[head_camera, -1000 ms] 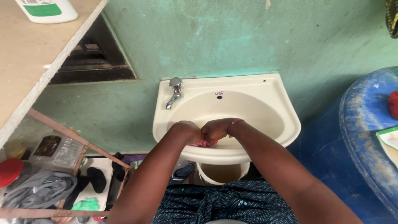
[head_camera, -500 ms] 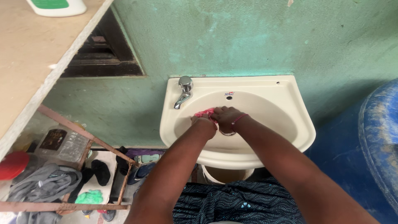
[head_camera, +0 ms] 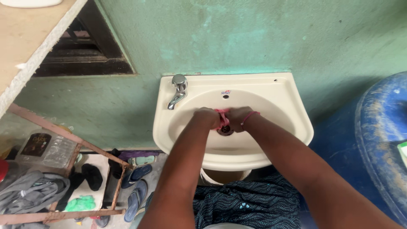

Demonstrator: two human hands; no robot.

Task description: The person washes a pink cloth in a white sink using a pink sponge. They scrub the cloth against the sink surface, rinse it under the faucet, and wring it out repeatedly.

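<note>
Both hands close around a small pink cloth (head_camera: 222,117), bunched between them: the left hand (head_camera: 206,117) is fisted on its left end, the right hand (head_camera: 238,116) on its right end, knuckles nearly touching. The cloth hangs as a short twisted strip, its long axis roughly vertical, lower end pointing down at the drain (head_camera: 224,130). Both forearms reach forward from the bottom of the view and converge over the basin, wrists level; a thin pink band (head_camera: 249,115) circles the right wrist. The cream sink (head_camera: 292,110) holds only the hands and the cloth. A chrome tap (head_camera: 178,90) stands at its back left corner, spout angled toward the bowl. A blue barrel (head_camera: 381,140) stands to the right.
</note>
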